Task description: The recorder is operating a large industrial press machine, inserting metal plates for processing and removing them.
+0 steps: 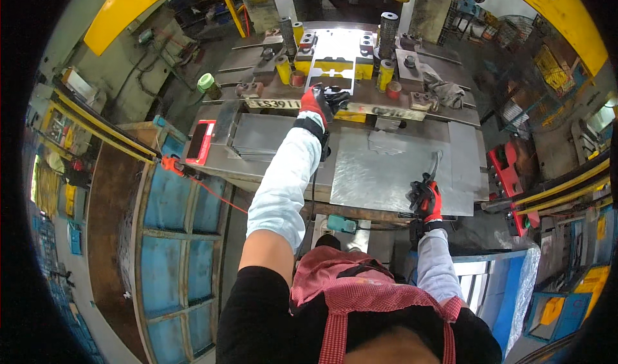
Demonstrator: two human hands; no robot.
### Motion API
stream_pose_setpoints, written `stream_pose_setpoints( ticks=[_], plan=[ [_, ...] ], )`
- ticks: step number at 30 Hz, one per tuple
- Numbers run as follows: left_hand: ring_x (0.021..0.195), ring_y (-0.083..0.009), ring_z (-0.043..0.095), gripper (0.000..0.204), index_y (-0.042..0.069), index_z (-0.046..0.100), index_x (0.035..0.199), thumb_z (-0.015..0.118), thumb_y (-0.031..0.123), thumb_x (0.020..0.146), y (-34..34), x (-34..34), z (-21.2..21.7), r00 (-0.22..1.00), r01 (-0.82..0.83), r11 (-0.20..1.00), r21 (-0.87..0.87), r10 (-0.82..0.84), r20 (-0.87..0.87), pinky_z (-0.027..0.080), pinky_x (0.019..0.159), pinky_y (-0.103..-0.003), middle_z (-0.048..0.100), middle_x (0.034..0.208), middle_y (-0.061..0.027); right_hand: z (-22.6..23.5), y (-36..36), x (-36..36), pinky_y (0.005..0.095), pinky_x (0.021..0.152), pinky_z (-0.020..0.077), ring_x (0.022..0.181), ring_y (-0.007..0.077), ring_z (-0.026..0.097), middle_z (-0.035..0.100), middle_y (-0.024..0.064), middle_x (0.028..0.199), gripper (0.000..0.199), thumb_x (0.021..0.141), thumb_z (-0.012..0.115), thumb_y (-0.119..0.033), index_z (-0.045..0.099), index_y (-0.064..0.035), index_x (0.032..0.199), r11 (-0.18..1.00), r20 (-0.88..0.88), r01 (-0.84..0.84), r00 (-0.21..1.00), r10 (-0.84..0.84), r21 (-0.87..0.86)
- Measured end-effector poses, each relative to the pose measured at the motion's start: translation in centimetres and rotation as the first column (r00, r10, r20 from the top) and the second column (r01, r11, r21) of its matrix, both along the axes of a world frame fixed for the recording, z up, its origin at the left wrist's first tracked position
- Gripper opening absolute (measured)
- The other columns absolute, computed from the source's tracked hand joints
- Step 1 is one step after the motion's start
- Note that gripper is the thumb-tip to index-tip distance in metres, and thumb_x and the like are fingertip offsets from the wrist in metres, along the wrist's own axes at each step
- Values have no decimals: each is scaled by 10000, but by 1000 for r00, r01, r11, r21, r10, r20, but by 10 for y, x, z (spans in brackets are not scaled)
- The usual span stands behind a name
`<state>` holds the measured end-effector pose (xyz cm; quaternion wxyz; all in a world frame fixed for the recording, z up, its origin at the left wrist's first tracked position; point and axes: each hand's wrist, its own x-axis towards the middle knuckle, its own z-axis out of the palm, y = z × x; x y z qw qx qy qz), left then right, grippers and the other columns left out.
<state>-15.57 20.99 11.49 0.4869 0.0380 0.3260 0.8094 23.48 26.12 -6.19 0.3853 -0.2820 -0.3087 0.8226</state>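
My left hand (324, 102), in a red and black glove, reaches far forward to the near edge of a bright metal sheet (348, 74) with cut-outs. Its fingers look closed on that edge, though the glove hides the contact. The sheet lies in a press die between yellow blocks and upright posts. My right hand (426, 198), gloved the same way, is closed around a slender tool with a curved tip (438, 162). That hand is over the near right part of a large flat metal sheet (373, 178) on the press bed.
Stacked grey sheets (267, 135) lie left of centre beside a red-framed panel (200, 142). A grey rag (445, 92) rests at the right of the die. Guide posts (387, 34) stand upright behind. A blue rack (170, 235) stands left; red boxes (505, 177) are right.
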Motion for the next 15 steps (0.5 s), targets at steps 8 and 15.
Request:
stream_pose_setpoints(
  ticks=[8, 15],
  plan=[
    [818, -397, 573, 368, -36, 433, 1020, 279, 280, 910, 2, 6, 8, 1000, 2, 999, -38, -2, 7, 480, 741, -505, 552, 930, -222, 9, -5, -1, 394, 551, 513, 606, 218, 573, 595, 135, 814, 410, 806, 522, -109, 407, -99, 1199, 999, 30, 53, 998, -53, 4],
    [913, -401, 550, 433, -46, 428, 1066, 267, 323, 908, 18, -11, -23, 998, 36, 999, 8, -35, -54, 461, 788, -503, 528, 1044, -242, 9, -4, 0, 418, 561, 517, 566, 224, 563, 583, 116, 790, 418, 795, 543, -111, 415, -131, 1193, 997, 6, 58, 998, -57, -60]
  ],
)
